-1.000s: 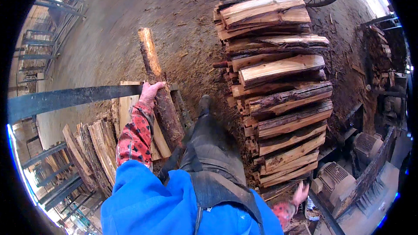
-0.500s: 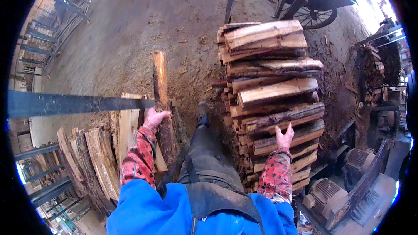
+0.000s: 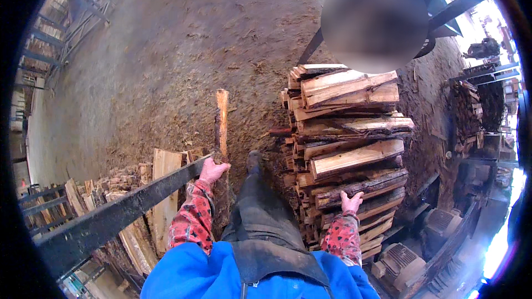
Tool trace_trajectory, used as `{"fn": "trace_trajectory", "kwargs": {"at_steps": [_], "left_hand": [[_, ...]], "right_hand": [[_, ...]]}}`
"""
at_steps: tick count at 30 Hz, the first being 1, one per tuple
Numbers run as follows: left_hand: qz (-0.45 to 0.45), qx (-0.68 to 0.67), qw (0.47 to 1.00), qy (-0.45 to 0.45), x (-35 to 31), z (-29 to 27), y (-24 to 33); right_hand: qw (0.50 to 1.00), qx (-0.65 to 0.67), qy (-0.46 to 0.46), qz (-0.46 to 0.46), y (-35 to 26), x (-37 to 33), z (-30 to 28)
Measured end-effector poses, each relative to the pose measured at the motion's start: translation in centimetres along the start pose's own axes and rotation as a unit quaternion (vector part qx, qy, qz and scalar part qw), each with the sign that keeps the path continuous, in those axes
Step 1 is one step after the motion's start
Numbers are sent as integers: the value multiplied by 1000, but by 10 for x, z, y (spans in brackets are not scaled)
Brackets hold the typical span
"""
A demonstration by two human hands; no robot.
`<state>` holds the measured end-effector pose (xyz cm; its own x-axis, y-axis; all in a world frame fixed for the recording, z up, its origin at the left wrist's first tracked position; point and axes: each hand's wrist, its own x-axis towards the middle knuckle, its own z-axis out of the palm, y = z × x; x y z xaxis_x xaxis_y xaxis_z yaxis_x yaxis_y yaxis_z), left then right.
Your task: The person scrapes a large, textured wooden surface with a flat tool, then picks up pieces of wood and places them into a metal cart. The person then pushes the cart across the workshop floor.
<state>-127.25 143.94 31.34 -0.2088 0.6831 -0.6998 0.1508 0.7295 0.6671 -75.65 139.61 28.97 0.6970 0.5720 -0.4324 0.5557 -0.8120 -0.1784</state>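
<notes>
My left hand (image 3: 213,172) is closed round a long, narrow slab of wood (image 3: 222,124) with bark along one edge, which points away from me. The far end of a dark metal bar (image 3: 127,205) reaches right beside that hand. My right hand (image 3: 351,202) is at the near part of a tall stack of split firewood (image 3: 354,158), its thumb and fingers apart. Its fingertips are at a bark-covered piece (image 3: 382,181) on top; whether they press on it I cannot tell. Both forearms wear red patterned sleeves.
More upright slabs (image 3: 165,182) lean at my left, behind the metal bar. Electric motors (image 3: 400,260) stand at the lower right. A wheeled cart (image 3: 443,11) is beyond the stack, partly hidden by a blurred patch. Bark and chips litter the floor (image 3: 166,66).
My view has shifted, so the stack sits lower. My left hand has moved slightly right with the slab. The metal bar now runs slantwise. My right hand has moved slightly left over the stack.
</notes>
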Motion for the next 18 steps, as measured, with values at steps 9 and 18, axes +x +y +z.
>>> {"fn": "trace_trajectory", "kwargs": {"at_steps": [9, 18], "left_hand": [[7, 38, 999, 1, 16, 3, 3], [2, 121, 992, 20, 30, -17, 23]], "right_hand": [[998, -64, 11, -8, 4, 1, 9], [999, -29, -10, 22, -14, -9, 2]]}}
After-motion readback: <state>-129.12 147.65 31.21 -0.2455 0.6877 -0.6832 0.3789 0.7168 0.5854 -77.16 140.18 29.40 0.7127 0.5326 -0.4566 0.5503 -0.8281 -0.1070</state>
